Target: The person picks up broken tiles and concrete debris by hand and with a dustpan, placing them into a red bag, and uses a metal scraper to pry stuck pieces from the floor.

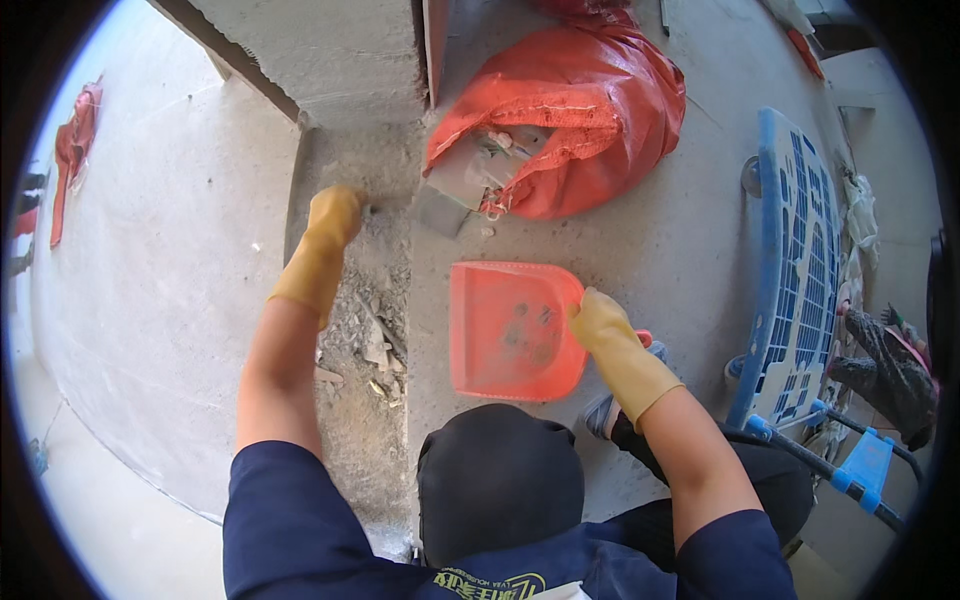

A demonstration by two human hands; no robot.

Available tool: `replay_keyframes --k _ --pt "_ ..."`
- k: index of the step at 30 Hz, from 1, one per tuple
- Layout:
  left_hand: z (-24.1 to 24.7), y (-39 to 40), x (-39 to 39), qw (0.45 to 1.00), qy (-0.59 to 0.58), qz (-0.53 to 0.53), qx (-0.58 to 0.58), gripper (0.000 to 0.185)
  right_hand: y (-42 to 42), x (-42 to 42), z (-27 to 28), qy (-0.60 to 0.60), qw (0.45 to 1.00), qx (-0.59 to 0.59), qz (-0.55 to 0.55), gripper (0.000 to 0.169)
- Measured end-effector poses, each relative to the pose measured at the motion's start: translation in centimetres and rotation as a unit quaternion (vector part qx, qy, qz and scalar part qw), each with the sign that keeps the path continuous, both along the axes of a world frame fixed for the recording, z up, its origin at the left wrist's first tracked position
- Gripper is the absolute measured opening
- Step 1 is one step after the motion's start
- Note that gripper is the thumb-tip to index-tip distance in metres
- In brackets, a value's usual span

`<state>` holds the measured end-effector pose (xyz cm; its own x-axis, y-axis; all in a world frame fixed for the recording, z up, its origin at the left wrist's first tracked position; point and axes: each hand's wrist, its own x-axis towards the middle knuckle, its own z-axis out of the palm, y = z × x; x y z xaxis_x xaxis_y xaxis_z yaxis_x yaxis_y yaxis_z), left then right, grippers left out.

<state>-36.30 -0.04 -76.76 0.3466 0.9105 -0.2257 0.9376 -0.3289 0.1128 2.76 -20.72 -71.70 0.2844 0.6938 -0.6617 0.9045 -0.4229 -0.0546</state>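
Observation:
My right hand [600, 319], in a yellow rubber glove, grips the handle of a red plastic dustpan [517, 330]. The dustpan lies level above the concrete floor, its wide edge turned left, with grey dirt marks on its inside. My left hand [335, 212], gloved the same way, is low over a dusty recessed strip [360, 262] beside the wall. Its fingers are curled and mostly hidden, and a blurred dark shape shows beside them; whether the hand holds it I cannot tell. Rubble [382, 349] with broken chips and a thin stick lies along the strip.
A red woven sack [577, 120] of debris lies ahead, its mouth towards me. On the right stands a blue-and-white platform trolley [799, 277] with a folding handle [862, 469]. A rough plastered wall end [360, 60] juts in at the top. Someone's dark-clothed legs [885, 375] show at the far right.

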Motion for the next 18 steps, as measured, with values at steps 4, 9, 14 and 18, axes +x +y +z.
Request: replay_keyframes --k 4,9,14,18 --pt "3.3 -6.3 -1.9 0.989 -0.091 0.030 -0.117 0.045 -0.5 0.8 0.4 0.005 1.000 0.004 -0.015 0.042" --pt "1.4 -10.9 -5.5 0.986 0.050 -0.136 -0.083 0.031 0.1 0.8 -0.3 0.024 0.999 -0.009 0.030 0.043" --pt "2.5 -7.2 -2.6 0.994 0.059 0.057 -0.074 0.025 2.0 0.1 4.1 0.004 0.997 -0.059 0.054 0.045" --pt "-0.6 -6.0 -0.7 0.990 -0.024 0.138 0.011 0.020 6.1 -1.8 8.0 -0.054 0.987 -0.113 0.097 0.046"
